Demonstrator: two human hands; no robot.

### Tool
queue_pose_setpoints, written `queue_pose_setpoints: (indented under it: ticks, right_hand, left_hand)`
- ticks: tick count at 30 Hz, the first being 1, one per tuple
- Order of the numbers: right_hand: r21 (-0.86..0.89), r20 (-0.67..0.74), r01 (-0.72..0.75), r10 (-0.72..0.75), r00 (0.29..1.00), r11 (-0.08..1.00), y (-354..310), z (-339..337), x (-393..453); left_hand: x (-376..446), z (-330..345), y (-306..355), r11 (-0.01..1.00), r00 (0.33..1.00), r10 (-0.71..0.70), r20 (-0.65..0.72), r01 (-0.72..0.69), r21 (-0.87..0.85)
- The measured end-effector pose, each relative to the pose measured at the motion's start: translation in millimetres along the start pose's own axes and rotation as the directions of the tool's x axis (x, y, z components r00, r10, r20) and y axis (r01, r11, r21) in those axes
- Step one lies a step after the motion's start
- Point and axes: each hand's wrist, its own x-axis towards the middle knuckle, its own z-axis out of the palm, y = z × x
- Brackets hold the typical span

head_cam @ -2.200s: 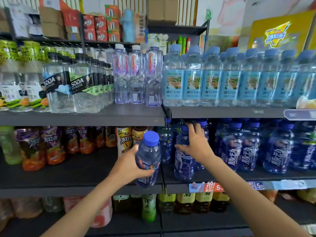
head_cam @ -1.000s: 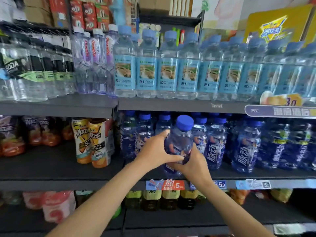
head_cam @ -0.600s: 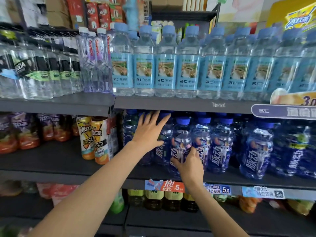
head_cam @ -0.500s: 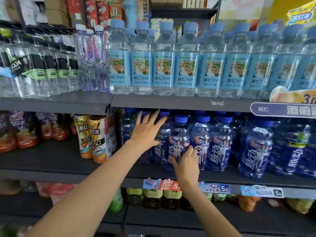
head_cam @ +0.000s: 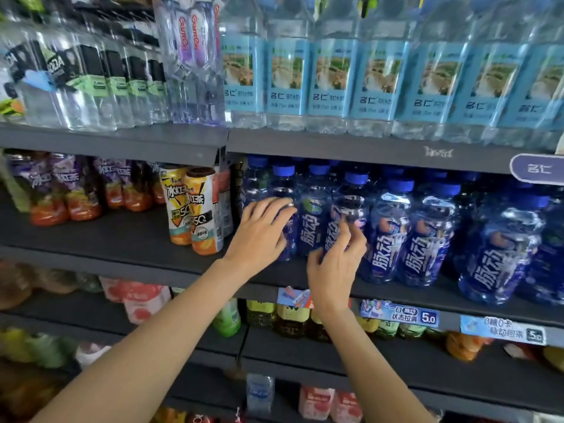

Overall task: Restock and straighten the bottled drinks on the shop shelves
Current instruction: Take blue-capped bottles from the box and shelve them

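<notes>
Both hands (head_cam: 259,236) seemingly on front blue bottles (head_cam: 341,230), mid shelf (head_cam: 122,239).

- The blue drink bottles (head_cam: 387,236) on the middle shelf are clear, glossy plastic with smooth blue plastic caps and shiny printed film labels.
- The water bottles (head_cam: 332,74) on the upper shelf are transparent plastic, catching light, wrapped in smooth pale-blue labels.
- The soda bottles (head_cam: 91,83) at upper left are clear, glossy plastic with dark film labels.
- The iced tea bottles (head_cam: 195,209) wear glossy, full-length printed plastic sleeves.
- The shelf boards (head_cam: 116,236) look like matt dark-grey painted metal, smooth and dull.
- The price tags (head_cam: 399,314) along the shelf edge look like printed paper or card.
</notes>
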Motion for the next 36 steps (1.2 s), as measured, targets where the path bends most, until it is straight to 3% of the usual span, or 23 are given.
queue_pose_setpoints:
  ticks: [4, 6, 8, 9, 12, 16, 19, 21, 23, 30, 36]
  right_hand:
    - [0.186, 0.054, 0.246, -0.260, 0.964, 0.951, -57.9, 9.7, -3.3]
    - [0.252, 0.122, 0.335, -0.374, 0.920, 0.908, -98.2, 24.1, -19.0]
    - [0.213, 0.186, 0.435, -0.473, 0.861, 0.875, -127.4, 35.9, -38.2]
    - [0.210, 0.222, 0.491, -0.531, 0.818, 0.845, -150.2, 50.4, -57.6]
    - [0.289, 0.453, 0.576, -0.639, 0.621, 0.765, -220.6, 99.7, -132.2]
    - [0.505, 0.629, 0.592, -0.737, 0.246, 0.629, -316.5, 156.4, -249.4]
    - [0.576, 0.708, 0.541, -0.704, 0.043, 0.612, -372.9, 197.4, -327.3]
    - [0.595, 0.753, 0.475, -0.656, -0.046, 0.649, -403.0, 220.9, -369.3]
    - [0.603, 0.780, 0.412, -0.613, -0.126, 0.683, -430.8, 244.2, -403.8]
    - [0.531, 0.837, 0.371, -0.404, -0.368, 0.762, -497.8, 330.1, -498.9]
    - [0.451, 0.825, 0.345, -0.237, -0.514, 0.823, -528.4, 439.3, -579.1]
  left_hand:
    - [-67.5, -26.9, -23.1, 0.978, 0.987, -0.161, -0.025, 0.156, -0.140]
    - [-125.0, -41.7, -46.4, 0.952, 0.966, -0.253, 0.056, 0.259, -0.163]
    - [-173.5, -52.9, -66.0, 0.901, 0.917, -0.363, 0.163, 0.390, -0.187]
    - [-205.3, -65.7, -83.9, 0.838, 0.852, -0.469, 0.232, 0.512, -0.188]
    - [-300.1, -112.4, -137.2, 0.496, 0.551, -0.749, 0.369, 0.835, -0.238]
    - [-431.9, -191.2, -194.2, 0.281, 0.294, -0.900, 0.320, 0.956, -0.089]
    - [-529.1, -243.0, -238.2, 0.130, 0.111, -0.935, 0.337, 0.991, 0.035]
    - [-582.2, -275.6, -258.2, 0.022, -0.023, -0.935, 0.355, 0.992, 0.123]
    - [-626.6, -305.1, -275.0, -0.038, -0.112, -0.919, 0.377, 0.979, 0.199]
    - [-736.2, -354.2, -340.6, -0.275, -0.337, -0.891, 0.303, 0.933, 0.231]
    - [-809.2, -340.3, -437.5, -0.316, -0.414, -0.825, 0.384, 0.902, 0.294]
